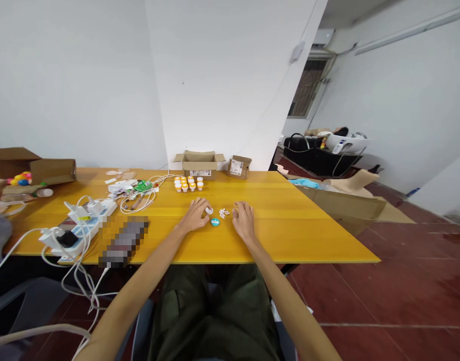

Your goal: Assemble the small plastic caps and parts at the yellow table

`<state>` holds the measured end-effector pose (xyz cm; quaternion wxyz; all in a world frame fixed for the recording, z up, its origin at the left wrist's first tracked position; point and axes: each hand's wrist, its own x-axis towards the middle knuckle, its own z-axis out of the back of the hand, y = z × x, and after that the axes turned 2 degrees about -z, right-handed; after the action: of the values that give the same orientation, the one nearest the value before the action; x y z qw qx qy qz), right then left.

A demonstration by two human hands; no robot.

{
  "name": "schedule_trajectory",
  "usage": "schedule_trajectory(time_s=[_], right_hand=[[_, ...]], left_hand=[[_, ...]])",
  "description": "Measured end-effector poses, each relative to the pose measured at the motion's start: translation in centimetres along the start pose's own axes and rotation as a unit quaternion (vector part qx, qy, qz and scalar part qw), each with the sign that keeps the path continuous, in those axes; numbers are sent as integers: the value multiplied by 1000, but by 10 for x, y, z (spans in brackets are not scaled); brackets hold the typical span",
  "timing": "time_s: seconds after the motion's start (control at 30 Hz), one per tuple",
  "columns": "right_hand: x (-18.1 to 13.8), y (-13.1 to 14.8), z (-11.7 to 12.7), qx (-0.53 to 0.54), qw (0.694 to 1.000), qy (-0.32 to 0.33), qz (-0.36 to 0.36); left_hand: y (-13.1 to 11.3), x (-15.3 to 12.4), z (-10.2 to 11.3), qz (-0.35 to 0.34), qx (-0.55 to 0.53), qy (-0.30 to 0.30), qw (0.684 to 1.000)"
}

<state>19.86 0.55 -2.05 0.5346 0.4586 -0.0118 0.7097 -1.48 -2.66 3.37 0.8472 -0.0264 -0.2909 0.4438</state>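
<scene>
Both my hands rest on the yellow table [290, 220] in front of me. My left hand [195, 214] has its fingers curled around a small white round piece [209, 210] at its fingertips. My right hand [244, 220] lies knuckles up with fingers bent, its tips close to several tiny white parts [224, 213] scattered between the hands; whether it grips one I cannot make out. A small teal cap [215, 222] lies on the table between the two hands. Farther back stands a cluster of small white and orange containers [187, 184].
An open cardboard box [199, 164] and a smaller box [239, 166] stand at the table's back edge. A power strip with chargers and white cables [83, 225] covers the left side. Cardboard boxes and coloured balls [21, 178] sit far left. The table's right edge meets red tiled floor.
</scene>
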Motion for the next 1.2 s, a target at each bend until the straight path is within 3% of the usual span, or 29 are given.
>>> schedule_trajectory(time_s=[0.13, 0.3, 0.43, 0.67, 1.2], right_hand=[[0, 0, 2, -3, 1000, 17, -17], [-1, 8, 6, -18, 1000, -9, -12], [-4, 19, 10, -28, 998, -19, 57], [-8, 29, 9, -59, 984, 37, 164], [-8, 26, 5, -94, 984, 40, 143]], left_hand=[[2, 0, -2, 3, 13, 1, 1000], [4, 0, -4, -7, 14, 1, 1000], [5, -1, -5, -11, 16, -2, 1000], [5, -1, -6, -15, 19, -9, 1000], [7, 0, -8, -12, 26, -14, 999]])
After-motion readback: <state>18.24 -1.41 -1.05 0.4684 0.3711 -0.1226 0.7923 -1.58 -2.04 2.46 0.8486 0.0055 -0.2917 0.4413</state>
